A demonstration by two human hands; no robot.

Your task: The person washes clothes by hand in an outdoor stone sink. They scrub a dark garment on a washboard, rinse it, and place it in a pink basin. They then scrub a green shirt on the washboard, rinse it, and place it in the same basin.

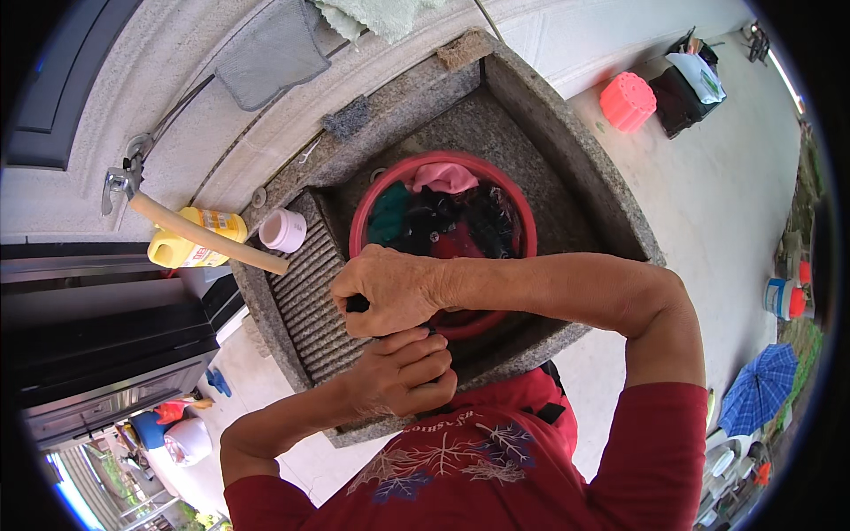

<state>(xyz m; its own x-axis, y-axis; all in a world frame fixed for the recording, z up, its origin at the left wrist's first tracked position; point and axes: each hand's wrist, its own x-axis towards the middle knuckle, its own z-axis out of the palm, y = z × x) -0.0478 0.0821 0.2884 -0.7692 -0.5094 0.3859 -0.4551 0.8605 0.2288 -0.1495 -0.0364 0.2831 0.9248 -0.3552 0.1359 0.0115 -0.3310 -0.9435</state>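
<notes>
My right hand (385, 288) is closed in a fist over the near left rim of a red basin (358, 221). A bit of dark cloth (357, 303) shows inside its curled fingers. Just below it, my left hand (405, 372) is also closed, and dark fabric shows between the two hands. Most of that cloth is hidden by my fingers. Dark water fills the basin, with a pink cloth (447, 178), a green cloth (388, 212) and black clothing (434, 221) soaking in it. My right forearm crosses in front of the basin's near part.
The basin stands in a stone sink (567, 115) with a ribbed washboard (310, 305) at left. A pink-white tub (283, 231), a yellow jug (212, 225) and a tap (119, 181) with a beige hose (208, 234) are beside it. A pink stool (628, 102) stands on the floor.
</notes>
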